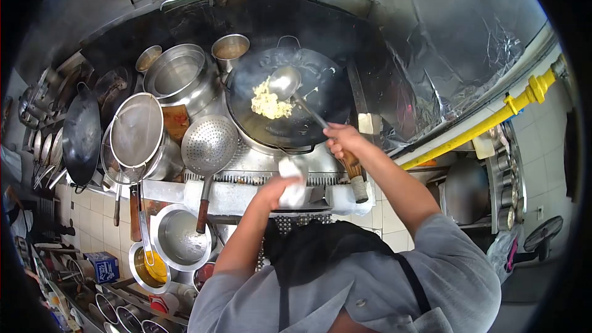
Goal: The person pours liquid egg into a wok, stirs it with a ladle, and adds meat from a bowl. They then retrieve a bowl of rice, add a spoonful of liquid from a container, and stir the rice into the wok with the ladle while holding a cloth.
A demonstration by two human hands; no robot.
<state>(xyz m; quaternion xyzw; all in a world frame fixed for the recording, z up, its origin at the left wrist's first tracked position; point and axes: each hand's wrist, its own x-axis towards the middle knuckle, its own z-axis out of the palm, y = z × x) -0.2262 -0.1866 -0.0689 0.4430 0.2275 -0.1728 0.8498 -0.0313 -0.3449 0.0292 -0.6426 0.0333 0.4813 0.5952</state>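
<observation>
A large dark wok (320,111) sits on the stove with pale yellow scrambled egg (270,102) in it. The bowl of a metal ladle (285,82) rests against the egg. My right hand (345,139) is closed round the ladle's handle, over the wok's right front edge. In front of the wok, my left hand (276,192) is wrapped round a white cloth (293,182), which is somewhat blurred. Under my right hand stands a bamboo brush (356,182) with a wrapped handle.
Left of the wok lie a perforated skimmer (209,145), a mesh strainer (137,129) and a large pot (176,74). A steel basin (184,237) and a bowl of yellow liquid (150,268) stand lower left. A yellow pipe (481,123) runs along the right.
</observation>
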